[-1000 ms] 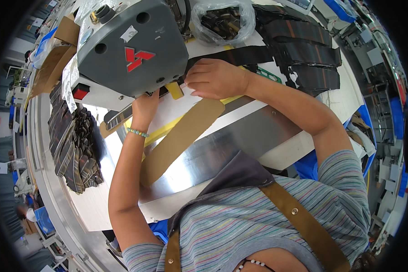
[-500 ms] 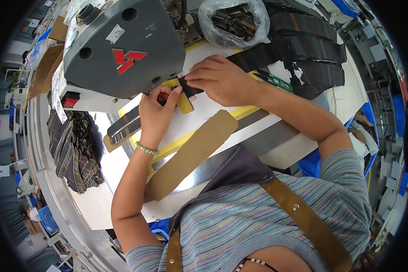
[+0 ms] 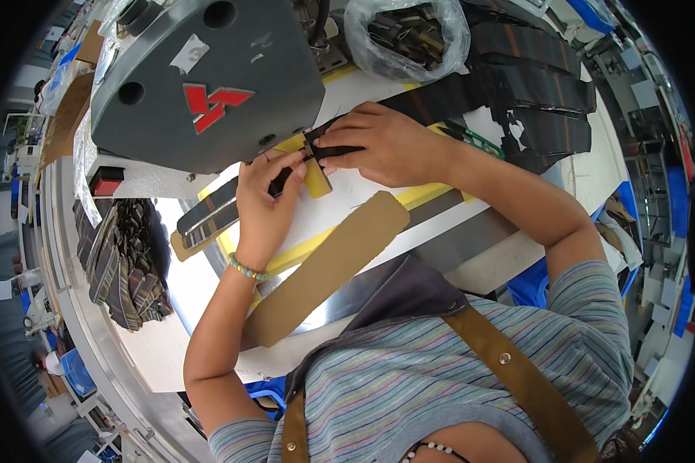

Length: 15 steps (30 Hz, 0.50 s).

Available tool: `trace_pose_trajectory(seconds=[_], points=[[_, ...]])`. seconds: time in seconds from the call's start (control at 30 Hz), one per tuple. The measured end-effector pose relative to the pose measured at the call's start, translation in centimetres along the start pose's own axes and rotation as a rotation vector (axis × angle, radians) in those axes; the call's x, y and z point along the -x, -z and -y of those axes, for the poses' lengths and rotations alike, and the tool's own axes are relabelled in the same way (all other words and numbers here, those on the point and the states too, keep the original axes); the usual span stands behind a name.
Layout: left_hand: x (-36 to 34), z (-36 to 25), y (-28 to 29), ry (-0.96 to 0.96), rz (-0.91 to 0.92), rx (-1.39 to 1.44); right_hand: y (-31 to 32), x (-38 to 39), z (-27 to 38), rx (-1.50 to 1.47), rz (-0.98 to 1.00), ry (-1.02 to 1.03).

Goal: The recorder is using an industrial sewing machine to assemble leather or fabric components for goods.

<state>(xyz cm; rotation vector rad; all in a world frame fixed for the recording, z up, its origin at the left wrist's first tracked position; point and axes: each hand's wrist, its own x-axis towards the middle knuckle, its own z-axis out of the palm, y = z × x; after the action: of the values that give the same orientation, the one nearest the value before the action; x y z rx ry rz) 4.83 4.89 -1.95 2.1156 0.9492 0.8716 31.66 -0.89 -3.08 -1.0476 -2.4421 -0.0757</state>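
A long black fabric strip [image 3: 432, 99] runs from a heap of dark fabric [image 3: 529, 81] at the far right to the front of a grey sewing machine [image 3: 201, 108]. My right hand [image 3: 394, 147] is closed on the strip close to the machine, its fingers folding or pressing the end. Beside it my left hand [image 3: 266, 197] pinches the dark fabric by a yellow-taped guide [image 3: 316, 179]. The machine's needle area is hidden. Left of my left hand lies a dark strip [image 3: 208, 210] with a shiny metal piece along it.
A tan card strip [image 3: 328, 270] lies slanted before my hands. Behind them stands a clear plastic bag [image 3: 408, 68] of small cut pieces. A green-handled tool [image 3: 479, 140] rests by my right forearm. Bundled striped fabric pieces [image 3: 131, 270] hang at the left.
My right hand's fingers have come down and closed on the black strip's end. The left hand's fingers have drawn nearer the guide. The whole view has shifted slightly.
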Motion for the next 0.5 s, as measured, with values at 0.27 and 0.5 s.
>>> trace_pose_trajectory(seconds=[0.27,0.5], points=[[0.2,-0.9,1.0,-0.403,0.208,-0.537,0.1,-0.2,0.5,-0.009,-0.034,0.003],[0.3,-1.1,0.9,-0.397,0.253,-0.635,-0.2,0.0,0.9,-0.021,-0.125,-0.045]])
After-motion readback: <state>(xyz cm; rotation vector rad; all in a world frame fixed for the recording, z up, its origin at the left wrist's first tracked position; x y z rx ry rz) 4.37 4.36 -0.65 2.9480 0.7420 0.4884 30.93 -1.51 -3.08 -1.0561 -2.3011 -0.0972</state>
